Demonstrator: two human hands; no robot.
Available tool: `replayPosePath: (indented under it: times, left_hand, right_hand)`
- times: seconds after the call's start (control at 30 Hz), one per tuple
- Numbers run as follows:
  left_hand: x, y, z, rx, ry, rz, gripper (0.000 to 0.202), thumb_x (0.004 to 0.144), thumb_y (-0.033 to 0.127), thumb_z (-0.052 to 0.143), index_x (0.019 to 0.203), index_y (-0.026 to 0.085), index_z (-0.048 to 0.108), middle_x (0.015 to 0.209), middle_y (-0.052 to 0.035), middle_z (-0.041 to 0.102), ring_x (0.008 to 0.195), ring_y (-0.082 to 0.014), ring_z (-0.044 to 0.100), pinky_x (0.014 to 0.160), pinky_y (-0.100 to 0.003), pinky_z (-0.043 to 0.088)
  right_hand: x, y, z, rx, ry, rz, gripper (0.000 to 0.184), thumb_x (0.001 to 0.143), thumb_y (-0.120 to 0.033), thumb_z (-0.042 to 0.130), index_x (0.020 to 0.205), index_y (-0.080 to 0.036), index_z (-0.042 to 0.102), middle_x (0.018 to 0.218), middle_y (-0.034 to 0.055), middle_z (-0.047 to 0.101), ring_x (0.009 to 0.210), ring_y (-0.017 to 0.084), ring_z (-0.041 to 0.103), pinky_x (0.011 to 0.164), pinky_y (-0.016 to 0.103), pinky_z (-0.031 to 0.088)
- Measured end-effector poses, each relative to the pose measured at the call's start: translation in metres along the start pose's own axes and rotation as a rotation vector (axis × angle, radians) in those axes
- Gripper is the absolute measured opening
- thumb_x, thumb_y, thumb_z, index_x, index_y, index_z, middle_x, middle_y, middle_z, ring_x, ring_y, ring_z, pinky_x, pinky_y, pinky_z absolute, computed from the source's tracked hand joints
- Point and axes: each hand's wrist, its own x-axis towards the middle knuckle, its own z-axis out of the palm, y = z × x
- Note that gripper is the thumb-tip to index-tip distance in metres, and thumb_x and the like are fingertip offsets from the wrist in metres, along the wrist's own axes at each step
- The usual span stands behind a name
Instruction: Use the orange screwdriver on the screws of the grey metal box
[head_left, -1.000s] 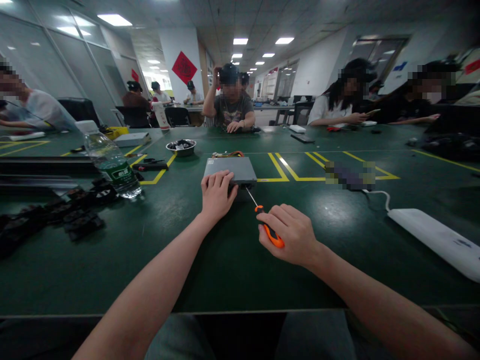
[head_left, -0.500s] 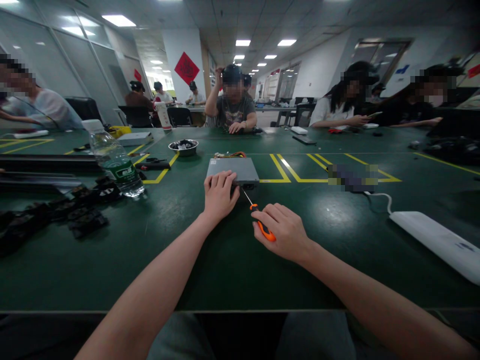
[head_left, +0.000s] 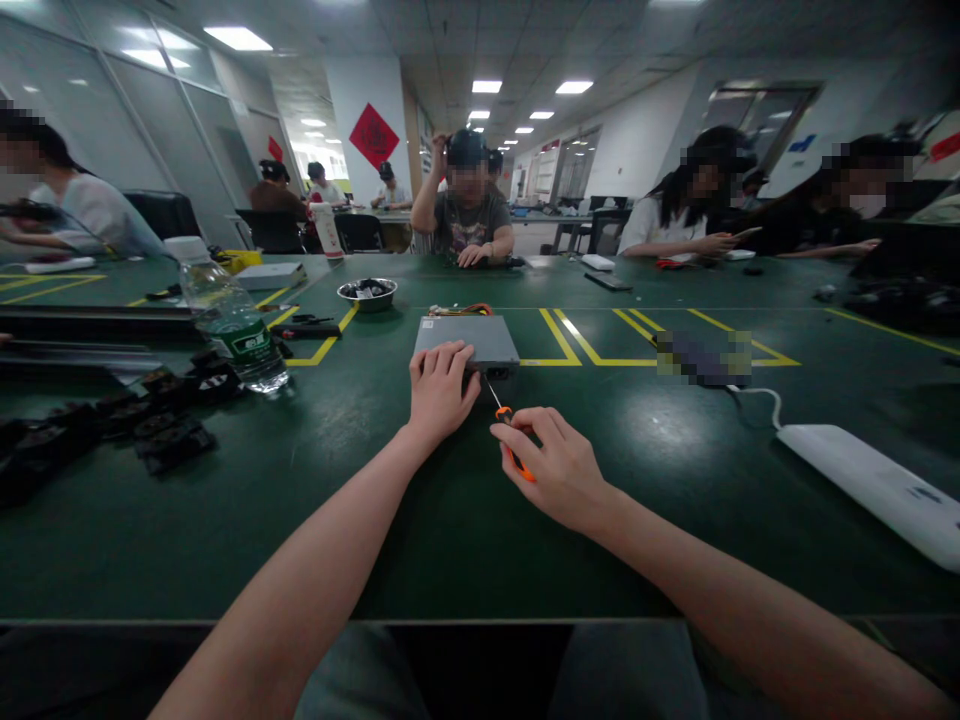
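A flat grey metal box lies on the green table ahead of me, with coloured wires at its far edge. My left hand rests on its near left corner, fingers curled over the lid. My right hand is closed round an orange-handled screwdriver. The thin shaft points up and left, and its tip sits at the near edge of the box.
A water bottle and black parts lie at the left. A steel bowl stands behind the box. A white power strip with its cord lies at the right. Several people sit along the far side.
My right hand has slid left and forward with the screwdriver, bringing the tip in closer to the box. My left hand has stayed on the box.
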Motion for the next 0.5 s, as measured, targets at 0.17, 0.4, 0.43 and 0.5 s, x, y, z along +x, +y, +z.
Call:
replayPosePath:
  times: [0.17,0.4,0.43,0.5]
  left_hand:
    - [0.0003,0.0009,0.0003,0.001,-0.003,-0.007,0.033,0.084,0.029,0.045,0.117,0.024,0.049,0.124,-0.0063,0.053,0.117,-0.0235,0.042,0.1,-0.043,0.023]
    - [-0.0001,-0.0001,0.0013,0.004,0.009,-0.001,0.032,0.084,0.029,0.045,0.116,0.023,0.049,0.124,-0.0064,0.053,0.116,-0.0226,0.042,0.101,-0.042,0.022]
    - [-0.0002,-0.0002,0.0016,0.008,0.011,0.001,0.032,0.085,0.029,0.044,0.116,0.023,0.049,0.124,-0.0063,0.053,0.116,-0.0225,0.043,0.101,-0.042,0.022]
    - [-0.0003,-0.0003,0.002,0.017,0.015,0.001,0.032,0.085,0.029,0.045,0.116,0.023,0.048,0.124,-0.0062,0.053,0.116,-0.0225,0.043,0.1,-0.042,0.022]
  right_hand:
    - [0.0007,0.0011,-0.0011,-0.023,0.135,-0.115,0.024,0.081,-0.01,0.046,0.098,-0.022,0.057,0.108,0.0094,0.057,0.104,0.02,0.05,0.081,0.033,0.047]
    - [0.0006,0.0037,0.0029,-0.08,0.144,-0.138,0.019,0.081,-0.016,0.051,0.098,-0.021,0.056,0.101,0.0089,0.057,0.1,0.019,0.053,0.081,0.032,0.048]
    - [0.0007,0.004,0.0029,-0.074,0.147,-0.164,0.021,0.081,-0.014,0.05,0.101,-0.021,0.055,0.102,0.0093,0.057,0.102,0.019,0.053,0.082,0.031,0.048]
    - [0.0016,0.0041,0.0023,-0.053,0.153,-0.192,0.023,0.082,-0.012,0.047,0.103,-0.019,0.053,0.106,0.0109,0.056,0.107,0.019,0.051,0.084,0.031,0.048]
